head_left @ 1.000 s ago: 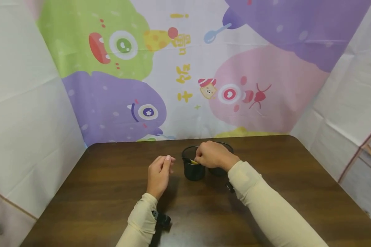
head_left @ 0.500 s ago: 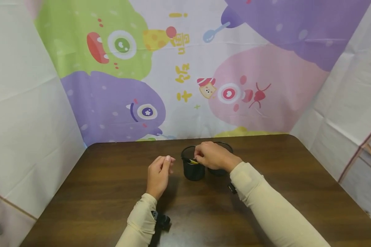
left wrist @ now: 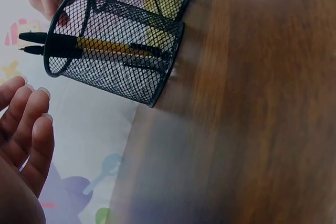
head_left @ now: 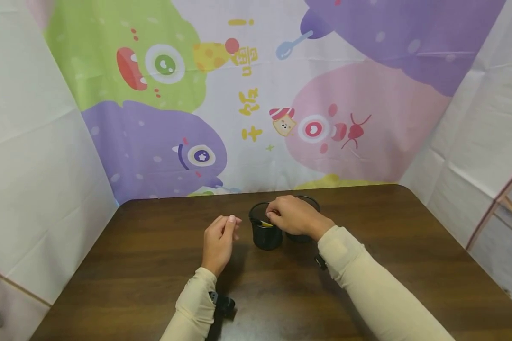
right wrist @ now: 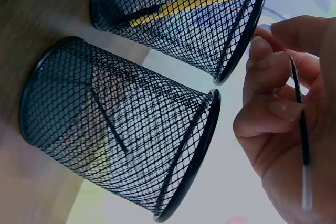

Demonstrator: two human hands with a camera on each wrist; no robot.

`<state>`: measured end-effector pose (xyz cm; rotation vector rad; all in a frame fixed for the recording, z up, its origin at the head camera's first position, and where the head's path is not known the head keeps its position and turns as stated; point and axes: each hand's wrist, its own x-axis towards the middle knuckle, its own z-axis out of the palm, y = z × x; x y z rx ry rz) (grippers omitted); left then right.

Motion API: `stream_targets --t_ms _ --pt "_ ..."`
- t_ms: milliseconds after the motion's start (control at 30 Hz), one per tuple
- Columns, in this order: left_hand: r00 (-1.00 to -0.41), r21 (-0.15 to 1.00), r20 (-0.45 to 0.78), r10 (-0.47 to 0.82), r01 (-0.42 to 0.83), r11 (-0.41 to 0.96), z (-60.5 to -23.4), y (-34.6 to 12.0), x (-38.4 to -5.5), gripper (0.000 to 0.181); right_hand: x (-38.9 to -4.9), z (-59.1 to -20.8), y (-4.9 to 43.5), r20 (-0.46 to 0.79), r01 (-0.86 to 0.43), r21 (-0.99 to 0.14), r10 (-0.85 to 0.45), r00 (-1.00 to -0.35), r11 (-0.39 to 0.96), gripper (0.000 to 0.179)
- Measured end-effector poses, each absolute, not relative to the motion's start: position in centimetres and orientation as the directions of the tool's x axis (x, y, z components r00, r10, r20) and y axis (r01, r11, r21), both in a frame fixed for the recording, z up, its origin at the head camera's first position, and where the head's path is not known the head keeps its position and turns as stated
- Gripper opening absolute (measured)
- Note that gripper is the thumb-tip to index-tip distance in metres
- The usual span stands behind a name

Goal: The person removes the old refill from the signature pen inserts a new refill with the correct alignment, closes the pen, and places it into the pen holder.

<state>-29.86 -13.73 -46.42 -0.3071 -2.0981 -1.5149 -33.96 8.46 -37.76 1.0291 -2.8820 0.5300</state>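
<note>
My right hand (head_left: 297, 215) is over the rim of the left black mesh pen holder (head_left: 267, 238). In the right wrist view its curled fingers hold a thin pen refill (right wrist: 303, 135), black with a pale end and a metal tip. A yellow-and-black pen (left wrist: 105, 45) leans inside the left holder. Beside it, a second pen's black pointed tip (left wrist: 33, 50) sticks out past the rim. My left hand (head_left: 218, 242) hovers to the left of that holder, fingers relaxed and holding nothing.
A second mesh holder (right wrist: 121, 129) stands close on the right, partly hidden by my right hand in the head view; a thin dark stick (right wrist: 108, 119) shows through its mesh. Both stand on a brown wooden table (head_left: 162, 265) before a cartoon-printed cloth (head_left: 256, 161).
The right hand's fingertips have lifted slightly above the left holder, showing more of the yellow pen. My left hand stays in place.
</note>
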Motion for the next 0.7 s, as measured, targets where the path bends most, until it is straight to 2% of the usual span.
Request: stream_targets --t_ms 300,500,600,700 --pt "-0.829 0.804 0.547 -0.119 0.480 0.352 -46.6 -14.0 -30.2 0.030 -32.8 -38.8 9.1 0.234 -0.639 -0.333 -0.596 -0.768 0.693 0.022" --pt "-0.836 0.811 0.535 -0.123 0.468 0.351 -46.6 -14.2 -30.2 0.031 -31.4 -40.3 9.7 0.322 -0.672 -0.358 -0.590 -0.740 0.648 0.013" --pt "-0.836 0.812 0.534 -0.128 0.465 0.354 -46.6 -14.3 -30.1 0.032 -30.8 -41.1 9.9 0.308 -0.672 -0.367 -0.597 -0.741 0.644 0.005" --pt "-0.832 0.809 0.538 -0.134 0.465 0.360 -46.6 -14.5 -30.1 0.032 -30.4 -41.8 10.0 0.269 -0.669 -0.365 -0.615 -0.742 0.647 0.006"
